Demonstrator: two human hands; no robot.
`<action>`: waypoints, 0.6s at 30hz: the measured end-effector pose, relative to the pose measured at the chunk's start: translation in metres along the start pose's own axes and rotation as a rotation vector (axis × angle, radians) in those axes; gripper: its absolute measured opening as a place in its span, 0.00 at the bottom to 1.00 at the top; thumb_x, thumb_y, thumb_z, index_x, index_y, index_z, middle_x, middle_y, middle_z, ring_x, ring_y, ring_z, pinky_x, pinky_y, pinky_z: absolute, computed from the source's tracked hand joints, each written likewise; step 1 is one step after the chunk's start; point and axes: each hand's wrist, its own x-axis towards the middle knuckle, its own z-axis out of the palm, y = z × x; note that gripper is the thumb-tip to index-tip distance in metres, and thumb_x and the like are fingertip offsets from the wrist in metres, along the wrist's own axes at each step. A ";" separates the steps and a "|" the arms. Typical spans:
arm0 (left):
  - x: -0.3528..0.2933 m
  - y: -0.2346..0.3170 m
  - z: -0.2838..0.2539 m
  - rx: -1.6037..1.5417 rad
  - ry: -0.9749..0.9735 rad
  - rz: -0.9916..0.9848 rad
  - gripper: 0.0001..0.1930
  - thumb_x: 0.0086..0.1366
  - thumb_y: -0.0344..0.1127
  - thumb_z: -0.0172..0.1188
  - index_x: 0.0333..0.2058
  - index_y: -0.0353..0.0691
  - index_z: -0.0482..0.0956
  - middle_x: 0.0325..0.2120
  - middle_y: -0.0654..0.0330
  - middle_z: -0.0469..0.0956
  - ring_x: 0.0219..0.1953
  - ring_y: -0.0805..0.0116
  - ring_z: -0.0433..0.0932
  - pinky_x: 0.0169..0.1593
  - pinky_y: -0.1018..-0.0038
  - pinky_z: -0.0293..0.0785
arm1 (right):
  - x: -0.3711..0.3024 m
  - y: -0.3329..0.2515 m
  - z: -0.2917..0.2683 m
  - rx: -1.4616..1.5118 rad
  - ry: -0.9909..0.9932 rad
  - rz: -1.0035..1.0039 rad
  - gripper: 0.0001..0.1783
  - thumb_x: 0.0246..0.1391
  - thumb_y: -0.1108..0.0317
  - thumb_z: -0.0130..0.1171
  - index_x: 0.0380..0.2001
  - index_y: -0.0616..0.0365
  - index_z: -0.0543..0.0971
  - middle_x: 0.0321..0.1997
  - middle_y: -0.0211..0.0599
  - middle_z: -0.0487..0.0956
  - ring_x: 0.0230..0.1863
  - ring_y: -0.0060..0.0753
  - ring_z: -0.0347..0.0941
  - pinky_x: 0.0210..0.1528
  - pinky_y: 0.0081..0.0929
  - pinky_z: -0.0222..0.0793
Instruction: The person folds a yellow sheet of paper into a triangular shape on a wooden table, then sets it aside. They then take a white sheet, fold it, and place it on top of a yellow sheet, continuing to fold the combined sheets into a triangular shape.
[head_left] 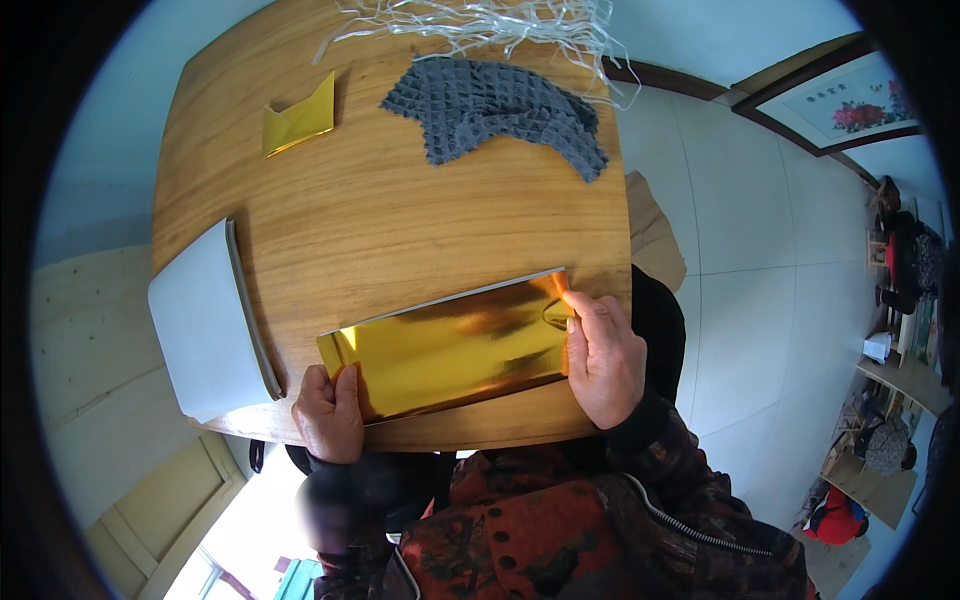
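Note:
A long folded sheet of shiny gold paper (450, 350) is stretched between my two hands over the table's near edge. A pale strip shows along its far edge. My left hand (332, 412) pinches its left end near the lower corner, thumb on top. At the other end, my right hand (603, 355) grips the right edge, with thumb and forefinger closed near the upper corner. The fingers beneath the paper are hidden. Farther off at the upper left stands a small folded gold paper piece (298, 122) with a pointed corner.
On the wooden table (400, 220), a stack of white sheets (205, 325) lies at the left edge. A crumpled grey cloth (500, 112) is at the far right, beside tangled clear plastic strips (500, 25). Shelves with bags (880, 440) stand across the tiled floor (745, 250).

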 end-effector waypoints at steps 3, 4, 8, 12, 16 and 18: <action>0.000 0.000 0.000 -0.013 -0.009 -0.006 0.11 0.66 0.31 0.61 0.26 0.34 0.71 0.13 0.61 0.73 0.16 0.82 0.65 0.21 0.78 0.61 | 0.000 0.000 0.000 -0.005 -0.008 0.008 0.16 0.55 0.81 0.54 0.47 0.59 0.76 0.34 0.44 0.75 0.29 0.49 0.75 0.29 0.36 0.72; 0.000 0.000 0.000 -0.029 -0.014 -0.008 0.11 0.66 0.31 0.61 0.26 0.34 0.71 0.13 0.61 0.73 0.16 0.82 0.65 0.21 0.78 0.61 | 0.001 0.000 0.000 -0.007 -0.007 0.008 0.16 0.55 0.81 0.54 0.47 0.59 0.76 0.35 0.44 0.75 0.30 0.50 0.75 0.29 0.36 0.72; 0.001 0.001 0.000 -0.049 -0.019 0.003 0.10 0.66 0.30 0.61 0.27 0.34 0.72 0.13 0.62 0.74 0.16 0.82 0.66 0.21 0.79 0.61 | 0.001 -0.001 -0.001 -0.015 -0.026 0.027 0.17 0.54 0.80 0.54 0.48 0.59 0.76 0.36 0.45 0.76 0.32 0.51 0.76 0.30 0.37 0.73; 0.001 0.002 0.001 -0.071 -0.018 -0.002 0.09 0.66 0.30 0.61 0.28 0.34 0.73 0.13 0.62 0.74 0.15 0.82 0.67 0.21 0.79 0.61 | 0.001 -0.001 -0.001 -0.013 -0.020 0.020 0.17 0.54 0.80 0.54 0.48 0.59 0.75 0.37 0.46 0.76 0.32 0.53 0.76 0.31 0.37 0.73; 0.000 0.004 0.000 -0.096 -0.033 -0.046 0.08 0.66 0.30 0.60 0.29 0.33 0.73 0.14 0.62 0.74 0.16 0.82 0.67 0.21 0.80 0.61 | 0.001 -0.002 -0.001 -0.016 -0.027 0.030 0.17 0.54 0.81 0.54 0.48 0.60 0.75 0.37 0.46 0.76 0.33 0.53 0.76 0.32 0.37 0.73; 0.000 0.005 0.000 -0.086 -0.043 -0.049 0.08 0.66 0.30 0.60 0.30 0.33 0.73 0.14 0.62 0.75 0.16 0.82 0.67 0.21 0.80 0.61 | 0.001 -0.002 0.000 -0.015 -0.024 0.028 0.17 0.54 0.81 0.54 0.48 0.60 0.75 0.38 0.46 0.76 0.33 0.53 0.76 0.32 0.37 0.73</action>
